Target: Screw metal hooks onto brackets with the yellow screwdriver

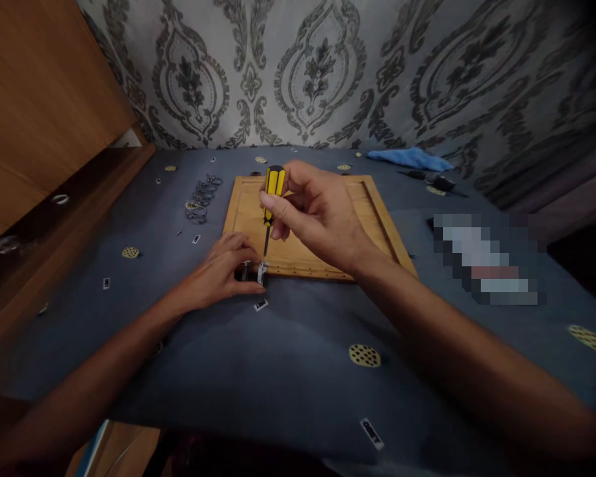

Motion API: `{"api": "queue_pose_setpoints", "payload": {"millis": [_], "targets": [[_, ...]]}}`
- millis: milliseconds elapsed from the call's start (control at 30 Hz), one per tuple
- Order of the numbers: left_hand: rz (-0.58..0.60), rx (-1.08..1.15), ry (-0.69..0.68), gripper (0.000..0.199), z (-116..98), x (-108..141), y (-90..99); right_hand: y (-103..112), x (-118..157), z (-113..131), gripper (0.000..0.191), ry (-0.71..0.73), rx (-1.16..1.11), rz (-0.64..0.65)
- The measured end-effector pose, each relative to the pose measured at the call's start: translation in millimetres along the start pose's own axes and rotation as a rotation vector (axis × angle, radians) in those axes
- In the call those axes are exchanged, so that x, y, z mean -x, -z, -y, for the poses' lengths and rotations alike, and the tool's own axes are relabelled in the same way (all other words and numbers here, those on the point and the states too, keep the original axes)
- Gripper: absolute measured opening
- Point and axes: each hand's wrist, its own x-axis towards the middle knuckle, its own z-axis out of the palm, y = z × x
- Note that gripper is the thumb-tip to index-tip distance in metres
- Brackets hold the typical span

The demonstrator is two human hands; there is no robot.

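Note:
A wooden panel [322, 248] with a raised frame lies flat on the dark patterned cloth. Small dark holes run along its near edge. At the near left corner a metal hinge [261, 273] sits on the edge. My left hand [226, 268] is around that corner, thumb and fingers apart on either side of the hinge, apparently steadying it. My right hand [318, 209] grips the yellow and black handle of a screwdriver [275, 182], held upright above the hinge. The screwdriver's shaft points down, its tip close to the hinge; contact cannot be made out.
Several metal pieces [203, 197] lie in a row left of the panel. A blue cloth [411, 158] and a dark object [440, 181] lie at the back right. A blurred-out item [484, 258] is at the right. Wooden furniture [44, 112] stands at the left.

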Motion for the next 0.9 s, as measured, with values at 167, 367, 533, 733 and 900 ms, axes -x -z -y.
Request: {"api": "queue_pose_setpoints", "payload": {"millis": [167, 367, 533, 733, 900], "targets": [[0.002, 0.005, 0.001, 0.042, -0.5, 0.5, 0.0, -2.8, 2.8, -2.6, 0.034, -0.006, 0.100, 0.026], [-0.005, 0.003, 0.016, 0.041, -2.5, 1.3, -0.7, -6.9, 4.8, -8.2, 0.033, 0.014, 0.116, 0.042], [0.006, 0.006, 0.030, 0.040, -4.9, 1.1, 0.9, -6.8, 5.2, -8.1, 0.030, -0.016, 0.130, 0.045], [-0.005, 0.010, 0.033, 0.042, -3.7, 1.6, -0.4, -8.6, 4.6, -8.2, 0.033, -0.055, 0.091, 0.042], [0.002, 0.009, 0.027, 0.040, -3.7, 1.0, 0.4, -10.9, 5.6, -7.1, 0.034, -0.056, 0.076, 0.038]]}}
